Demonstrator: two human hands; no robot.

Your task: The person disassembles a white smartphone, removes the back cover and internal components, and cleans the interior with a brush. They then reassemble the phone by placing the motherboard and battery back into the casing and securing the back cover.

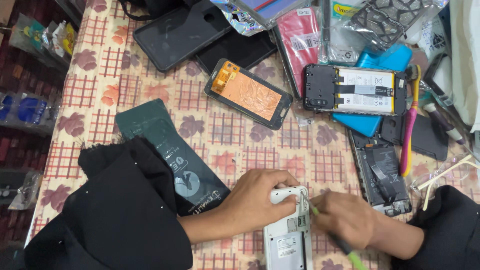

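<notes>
A white phone [288, 235] with its back cover removed is seen at the bottom middle of the checked, flowered tablecloth [225, 135]. Its long axis runs almost straight away from the person, with the far end pointing up the table and the near end cut by the lower edge of the view. The far end is gripped by the left hand [257, 199], whose fingers are closed over the top corner, so the phone is pinned to the cloth. A thin tool with a green handle [345, 245] is held in the right hand [345, 217], with fingers clamped together around it, and its tip is placed on the upper right part of the phone; the handle slants toward the lower right. Just left of the left wrist a dark green flat package [167, 150] is lying, partly covered by the black sleeve [125, 210]. Beyond the hands, an opened display with an orange back [248, 93] is resting at a slant. Farther right, an opened phone with a white battery [356, 90] is lying crosswise on a blue case [385, 60]. Close to the right hand, another opened phone with a dark battery [382, 172] is placed, and beside it a pink and yellow toothbrush [410, 120]. Nothing is standing between the hands and the white phone.
</notes>
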